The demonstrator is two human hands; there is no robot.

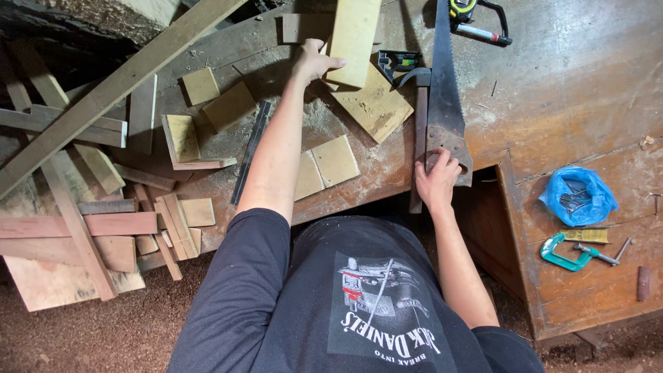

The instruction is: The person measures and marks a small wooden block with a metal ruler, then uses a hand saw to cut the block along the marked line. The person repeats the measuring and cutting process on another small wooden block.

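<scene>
My left hand (314, 59) reaches to 12 o'clock and clamps the near end of a pale, rectangular softwood board (353, 38), thumb on its left edge. My right hand (436, 181) closes around the dark wooden handle of a long steel hand saw (444, 83), which lies flat on the worn brown wooden desk (573, 76), blade pointing to 12 o'clock, teeth on the left.

Step in hand, as I judge it: fetching stock and picking up the saw, no cutting yet. The next move calls for pulling the board toward the desk edge, holding it steady, and lifting the saw so the teeth clear the other pieces.

The board looks clean, light yellow, flat-faced and straight-edged; its far end runs out of frame. It overlaps a square pale offcut (376, 103) sitting just at 5 o'clock of it, sawdust around.

At 9 o'clock of my left arm a heap of mixed wood scraps (103, 207). At 3 o'clock a blue plastic bag (577, 197) and a green C-clamp (565, 254). A yellow-black tape measure (464, 10) sits at 1 o'clock near the saw tip.
</scene>
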